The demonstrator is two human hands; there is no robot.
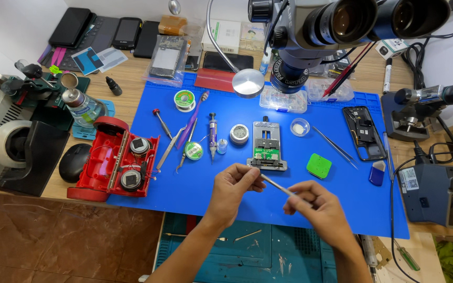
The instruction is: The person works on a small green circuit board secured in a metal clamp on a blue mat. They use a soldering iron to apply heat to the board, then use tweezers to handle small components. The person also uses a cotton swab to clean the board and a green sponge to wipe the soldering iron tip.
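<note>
You hold the slim metal tool (276, 184) between both hands — your left hand (235, 184) pinches one end, your right hand (318, 204) closes its grip on the other, steadying it just above the blue mat (195, 183). It hovers near the board holder (266, 147) — close under the microscope (310, 31) on the bench (132, 78).

A wooden workbench (132, 84) carries a blue work mat (205, 188). On the mat lie a red opened casing (112, 160), solder spools (184, 99), tweezers (336, 147), a metal board holder (266, 147), a green square pad (319, 165) and an opened phone (364, 133). On the bare wood sit a tape dispenser (19, 157), a black mouse (74, 162) and several phones (127, 32).
</note>
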